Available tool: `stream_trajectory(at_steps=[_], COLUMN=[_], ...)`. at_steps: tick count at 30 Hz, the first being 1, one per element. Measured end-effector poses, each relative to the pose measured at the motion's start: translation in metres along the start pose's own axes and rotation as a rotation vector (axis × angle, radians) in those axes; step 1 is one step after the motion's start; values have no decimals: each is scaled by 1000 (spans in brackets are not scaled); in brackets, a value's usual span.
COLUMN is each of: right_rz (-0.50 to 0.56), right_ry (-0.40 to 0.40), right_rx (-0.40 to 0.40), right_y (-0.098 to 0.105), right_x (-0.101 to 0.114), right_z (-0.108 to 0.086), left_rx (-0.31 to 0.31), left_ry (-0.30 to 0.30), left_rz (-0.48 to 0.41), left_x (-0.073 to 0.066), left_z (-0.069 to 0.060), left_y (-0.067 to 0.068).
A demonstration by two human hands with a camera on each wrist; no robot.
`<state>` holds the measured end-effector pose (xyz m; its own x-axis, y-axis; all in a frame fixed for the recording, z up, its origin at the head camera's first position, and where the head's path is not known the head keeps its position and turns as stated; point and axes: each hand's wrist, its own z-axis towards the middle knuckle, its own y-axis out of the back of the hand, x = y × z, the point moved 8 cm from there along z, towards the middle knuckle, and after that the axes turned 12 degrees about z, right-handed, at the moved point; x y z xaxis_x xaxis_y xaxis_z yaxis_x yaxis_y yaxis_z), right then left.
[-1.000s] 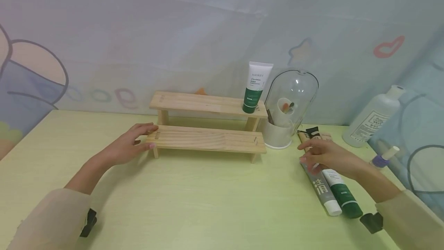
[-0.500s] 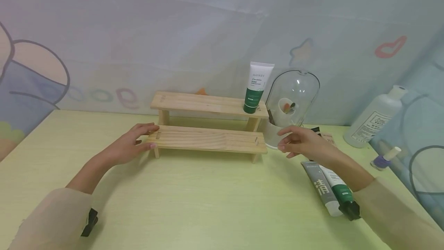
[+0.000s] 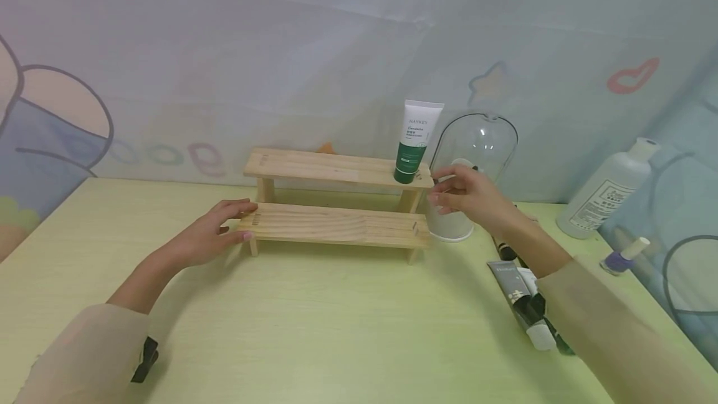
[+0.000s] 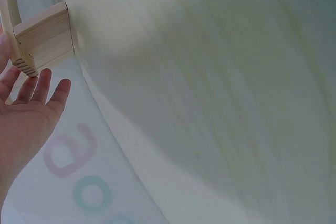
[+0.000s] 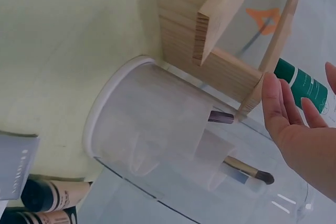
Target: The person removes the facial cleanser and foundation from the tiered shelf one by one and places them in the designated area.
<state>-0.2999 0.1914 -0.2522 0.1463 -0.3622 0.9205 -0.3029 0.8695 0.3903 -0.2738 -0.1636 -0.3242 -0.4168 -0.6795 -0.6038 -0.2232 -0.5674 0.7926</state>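
Note:
A two-step wooden rack (image 3: pixel 336 223) stands at the table's back. My left hand (image 3: pixel 209 235) holds the left end of its lower step, the thumb at the front edge and fingers at the rear. In the left wrist view the other fingers of my left hand (image 4: pixel 31 114) spread beside the board end. My right hand (image 3: pixel 468 195) is at the right end of the upper step. In the right wrist view its fingertips (image 5: pixel 270 80) meet the board's corner, fingers loosely extended. A white-and-green squeeze tube (image 3: pixel 415 142) stands on the upper step, just behind those fingers.
A clear dome (image 3: pixel 496 145) on a white base, with makeup brushes (image 5: pixel 247 169) inside, stands right of the rack. Several tubes, including a grey tube (image 3: pixel 507 274), lie under my right forearm. A white bottle (image 3: pixel 608 189) and purple nail polish (image 3: pixel 619 260) are farther right.
My right hand has moved left from above the lying tubes, past the dome, to the upper step's right end. My left hand and the rack have stayed in place.

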Motion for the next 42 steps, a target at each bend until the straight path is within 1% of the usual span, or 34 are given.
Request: stream_trajectory(at_steps=[4, 8, 12, 17, 21, 25, 30, 35, 42], right_rz=[56, 81, 76, 120, 162, 169, 190, 194, 130], right_ry=[-17, -27, -10, 5, 14, 13, 31, 57, 71], right_rx=[-41, -98, -138, -189, -231, -269, -290, -310, -337], right_y=[1, 3, 3, 2, 1, 0, -2, -3, -3], right_x=[5, 9, 13, 14, 14, 15, 18, 18, 19], right_z=[9, 17, 24, 31, 34, 36, 38, 38, 37], left_rx=[0, 1, 2, 1, -1, -1, 3, 0, 3], left_ry=[0, 4, 2, 2, 2, 5, 4, 0, 6], left_rz=[9, 10, 6, -1, 0, 0, -6, -5, -15], left_x=[0, 0, 0, -1, -2, -1, -1, -1, -1], left_z=[0, 0, 0, 0, -1, 0, 0, 0, 0], left_y=[0, 0, 0, 0, 0, 0, -1, -1, -1])
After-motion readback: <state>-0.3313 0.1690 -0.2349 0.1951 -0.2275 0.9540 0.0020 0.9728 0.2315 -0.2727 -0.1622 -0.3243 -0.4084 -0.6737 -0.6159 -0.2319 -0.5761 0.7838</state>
